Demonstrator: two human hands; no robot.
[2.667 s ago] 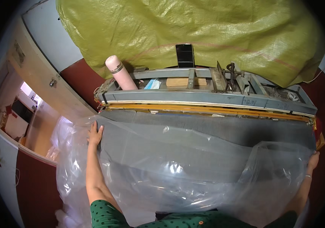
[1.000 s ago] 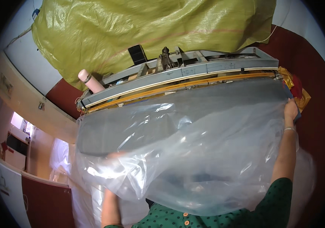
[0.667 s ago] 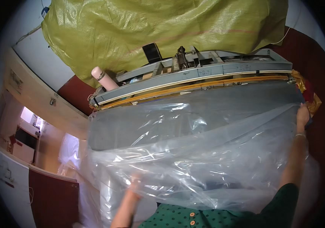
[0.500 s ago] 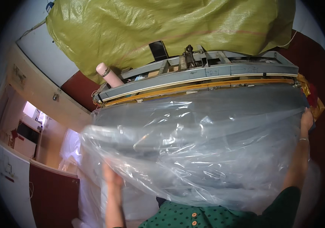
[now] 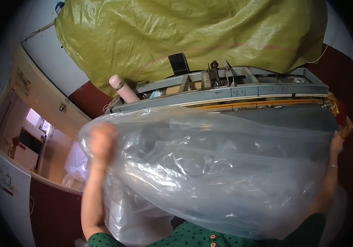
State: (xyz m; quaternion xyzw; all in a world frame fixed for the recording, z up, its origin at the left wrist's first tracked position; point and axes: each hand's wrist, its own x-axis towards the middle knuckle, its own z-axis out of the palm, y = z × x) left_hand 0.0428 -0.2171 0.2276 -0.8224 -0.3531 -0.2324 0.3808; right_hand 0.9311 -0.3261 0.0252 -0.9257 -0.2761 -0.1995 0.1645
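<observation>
A large sheet of clear plastic film (image 5: 209, 164) billows over a dark grey flat surface (image 5: 292, 117) in front of me. My left hand (image 5: 103, 142), blurred by motion, is closed at the raised left edge of the film. Its fingers are hard to make out, but the film lifts along with it. Far to the right, my right hand (image 5: 336, 142) pinches the film's right edge beside the corner of the grey surface. Both arms reach wide apart, with the film spanning between them and hanging close to my front.
Behind the surface runs a grey metal frame (image 5: 226, 92) with orange strips (image 5: 263, 103) along it. A pink bottle (image 5: 123, 88) and a black phone (image 5: 179, 64) lean there. Yellow-green woven sheeting (image 5: 193, 33) covers a bulk behind. At left is a wooden-framed opening (image 5: 52, 107).
My left hand has moved up and away from me, lifting the film's left side over part of the orange strips. My right hand stays at the right edge, slightly lower in view.
</observation>
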